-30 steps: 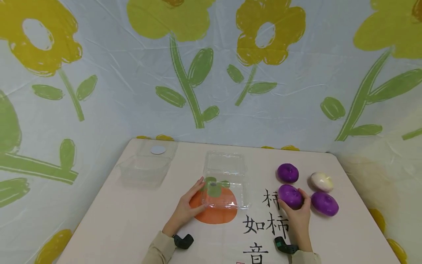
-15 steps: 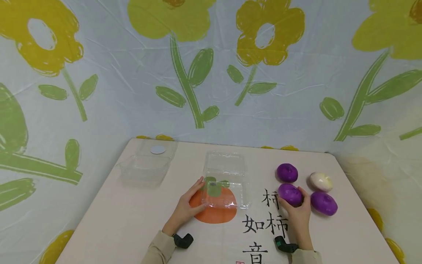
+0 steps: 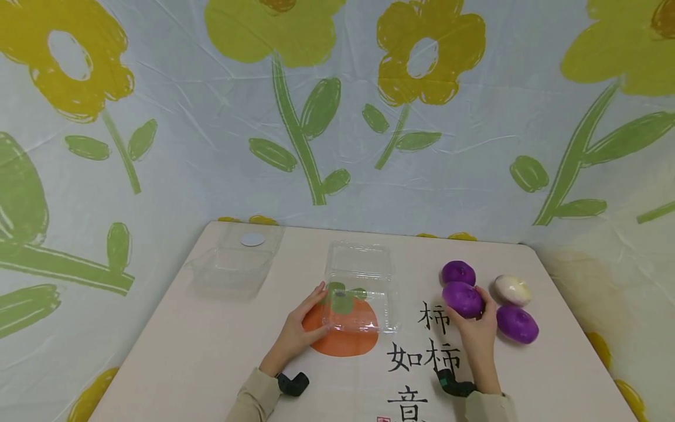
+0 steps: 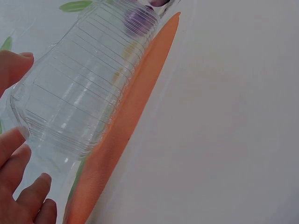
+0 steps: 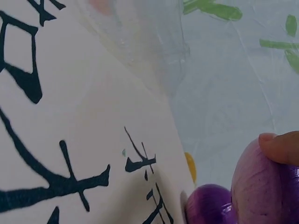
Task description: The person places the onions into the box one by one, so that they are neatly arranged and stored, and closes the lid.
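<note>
Hands, two. Left hand [image 3: 300, 331]: thumb and fingers spread apart, fingertips at the left edge of the central clear container [image 3: 387, 308], touching it lightly; nothing gripped. Right hand [image 3: 476, 337]: thumb and fingers set wide around a purple bulb [image 3: 462, 299], pinching it from either side; whether the bulb is clear of the surface cannot be told.

Bulbs, four: three purple, one white. Of the purple, one is the held piece, right of the central container; a second, the rear purple bulb [image 3: 457, 272], sits just behind it, partly overlapped in the head view; a third, the outer purple bulb [image 3: 517, 324], lies just right of the right hand. The white bulb [image 3: 512, 289], glossy with a yellowish tint, stands just behind the third; contact uncertain.

Clear plastic containers, two, both open. Central container: lid [image 3: 360, 258] folded back on the far side. Left container [image 3: 227, 272]: at the rear left, well apart from the hands, one oval white label [image 3: 252, 239] on its lid.

Worktop [image 3: 195, 351], one: pale surface printed with one orange fruit [image 3: 345, 346], partly under the central container, and black characters [image 3: 405, 356].

Wrist devices, two, black: left [image 3: 293, 384], right [image 3: 454, 384].
</note>
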### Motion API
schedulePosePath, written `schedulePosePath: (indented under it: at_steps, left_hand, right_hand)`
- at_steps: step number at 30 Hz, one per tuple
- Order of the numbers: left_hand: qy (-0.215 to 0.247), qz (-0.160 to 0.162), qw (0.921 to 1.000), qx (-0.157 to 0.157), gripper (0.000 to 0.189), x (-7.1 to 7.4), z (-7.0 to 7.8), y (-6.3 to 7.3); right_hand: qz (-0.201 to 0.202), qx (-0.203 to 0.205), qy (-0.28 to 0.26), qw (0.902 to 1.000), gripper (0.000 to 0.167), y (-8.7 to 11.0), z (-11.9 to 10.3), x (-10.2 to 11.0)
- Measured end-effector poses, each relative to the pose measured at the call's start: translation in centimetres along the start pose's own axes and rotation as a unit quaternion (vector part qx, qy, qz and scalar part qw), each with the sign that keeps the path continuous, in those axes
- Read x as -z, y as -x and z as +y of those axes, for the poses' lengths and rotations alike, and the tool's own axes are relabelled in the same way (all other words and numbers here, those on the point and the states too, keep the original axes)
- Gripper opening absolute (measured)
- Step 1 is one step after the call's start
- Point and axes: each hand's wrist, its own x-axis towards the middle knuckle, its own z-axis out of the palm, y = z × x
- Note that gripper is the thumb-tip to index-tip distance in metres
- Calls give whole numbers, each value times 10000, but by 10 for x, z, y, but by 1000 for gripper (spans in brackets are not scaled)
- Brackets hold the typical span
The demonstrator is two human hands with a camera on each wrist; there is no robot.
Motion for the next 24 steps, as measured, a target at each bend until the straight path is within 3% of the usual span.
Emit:
schedulePosePath:
  at_steps: [14, 24]
  left_hand:
    - [41, 49, 10000, -46, 67, -1, -3, 0]
    - [5, 74, 10000, -44, 67, -1, -1, 1]
  right_hand:
    - [-283, 577, -355, 9973, 87, 0, -18, -21]
    - [-550, 703, -496, 9948, 89, 8, -36, -41]
